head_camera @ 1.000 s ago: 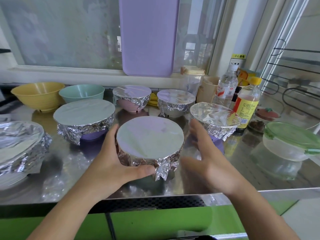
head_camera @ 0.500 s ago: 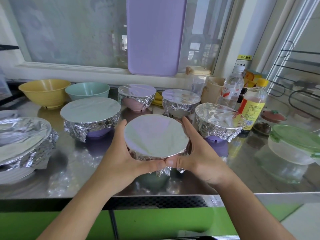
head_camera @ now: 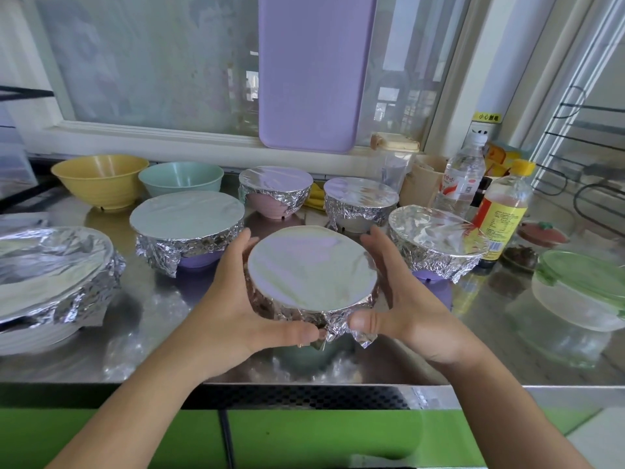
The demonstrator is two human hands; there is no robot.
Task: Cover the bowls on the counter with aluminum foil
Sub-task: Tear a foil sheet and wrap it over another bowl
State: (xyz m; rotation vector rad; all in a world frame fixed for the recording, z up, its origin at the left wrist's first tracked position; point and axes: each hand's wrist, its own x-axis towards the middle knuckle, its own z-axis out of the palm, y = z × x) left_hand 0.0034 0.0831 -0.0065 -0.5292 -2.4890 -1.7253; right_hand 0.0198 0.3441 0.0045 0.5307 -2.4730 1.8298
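Steel makes up the reflective surface (head_camera: pixel 152 319) that carries everything, with a window and a lilac cutting board (head_camera: pixel 316 69) leaning against the glass at the far side. At the far left edge sits the largest foil-covered bowl (head_camera: pixel 50 265), its wrap loose and crinkled. Right of it stands a purple bowl (head_camera: pixel 187 228) under a flat, taut sheet of foil. At the right, a clear container with a green lid (head_camera: pixel 581 286) rests near the surface edge. Between these, near the middle, is the task's current bowl (head_camera: pixel 311 275), its foil top smooth and its skirt crumpled down the side. The left hand (head_camera: pixel 233 306) cups that bowl's left side, fingers curved round the rim and thumb pressed on the near foil; the right hand (head_camera: pixel 406 299) does the same on the right side, thumb pinching a crumpled foil flap at the near edge. Just right of it is another wrapped purple bowl (head_camera: pixel 436 242). Farther back stand a wrapped pink bowl (head_camera: pixel 275 191) and a wrapped grey bowl (head_camera: pixel 360 204), and at the far left two bare ones, a yellow bowl (head_camera: pixel 99 179) and a teal bowl (head_camera: pixel 181 179). A yellow-capped bottle (head_camera: pixel 504 211) and a water bottle (head_camera: pixel 461 177) stand at the far right.
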